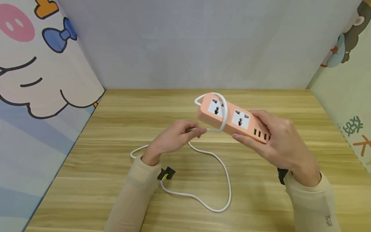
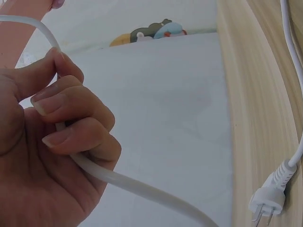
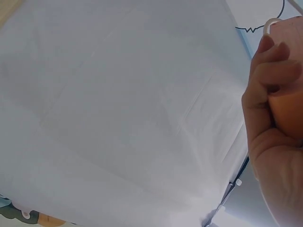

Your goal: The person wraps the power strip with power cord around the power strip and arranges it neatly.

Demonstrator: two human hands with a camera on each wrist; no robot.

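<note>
We find the power strip [image 1: 230, 117] in the air above the table [image 1: 255, 193], right of centre, its far-left end tilted toward the table's far edge. The right hand [image 1: 281, 141] grasps it at the end with the USB ports [image 1: 259, 134], thumb along the near side and fingers around the far side. We judge that this grip at one end leaves the opposite end free for the cord [image 1: 230, 190] and carries the strip's weight.

We see the sockets [image 1: 240, 119] facing up toward the head camera. The cord leaves the free end, bends back over it and crosses the face at the edge of the first socket. From the near side it runs to the left hand [image 1: 176, 135], which pinches it between thumb and forefinger; the left wrist view shows the other fingers curled, with the cord passing through the palm. We judge that this hold stops the turn from springing off.

We note the slack cord in a loose curve on the table, between the forearms and toward the near edge, probably so that it feeds without pulling. The plug [image 2: 267, 196] rests on the table in the left wrist view; we cannot make it out from the head.
</note>
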